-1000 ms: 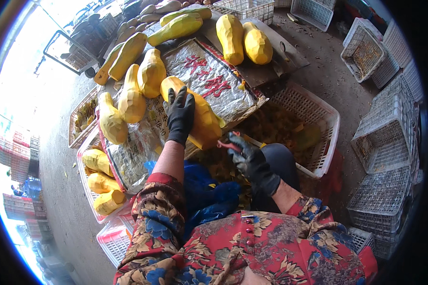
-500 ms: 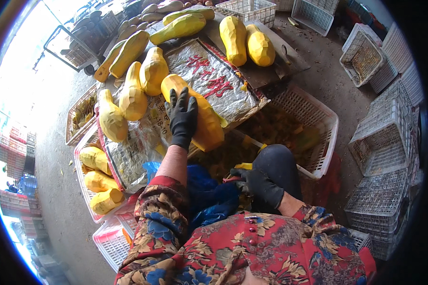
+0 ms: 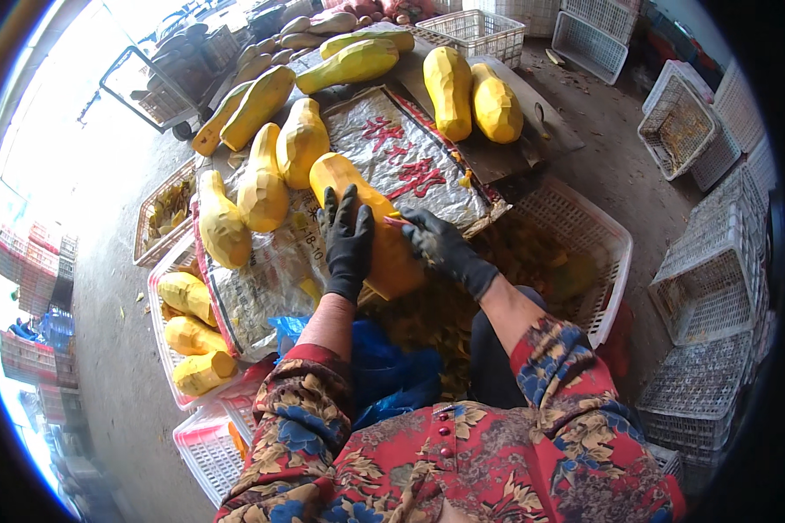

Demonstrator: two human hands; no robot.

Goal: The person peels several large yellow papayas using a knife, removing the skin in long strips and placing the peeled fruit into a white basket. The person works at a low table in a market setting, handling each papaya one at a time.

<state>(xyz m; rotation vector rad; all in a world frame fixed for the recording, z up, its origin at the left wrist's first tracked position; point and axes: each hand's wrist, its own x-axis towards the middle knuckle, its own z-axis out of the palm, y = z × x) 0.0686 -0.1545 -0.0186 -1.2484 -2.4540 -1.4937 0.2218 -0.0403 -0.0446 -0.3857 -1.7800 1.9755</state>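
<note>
**Yellow squash: tool working close to your left fingers**

Clock centred on the squash point(image 3: 395, 258), lying on the printed sack point(image 3: 452, 193), narrower end toward 11. Your left hand point(image 3: 349, 240) rests on it near 9, fingers slightly apart. Your right hand point(image 3: 445, 251), near 3, has its fingers closed around a red tool point(image 3: 398, 221) at the squash; exact blade contact: cannot tell. Risk, judged: if the surface is slick, the tool could skid toward 9 and nick your fingertips. The 5 o'clock end seems to overhang; heavy pressure there could tip it.

Sack point(image 3: 427, 152) on board point(image 3: 519, 155), yellow squashes point(image 3: 264, 179) across both; floor point(image 3: 118, 349) bears crates point(image 3: 679, 131).
</note>
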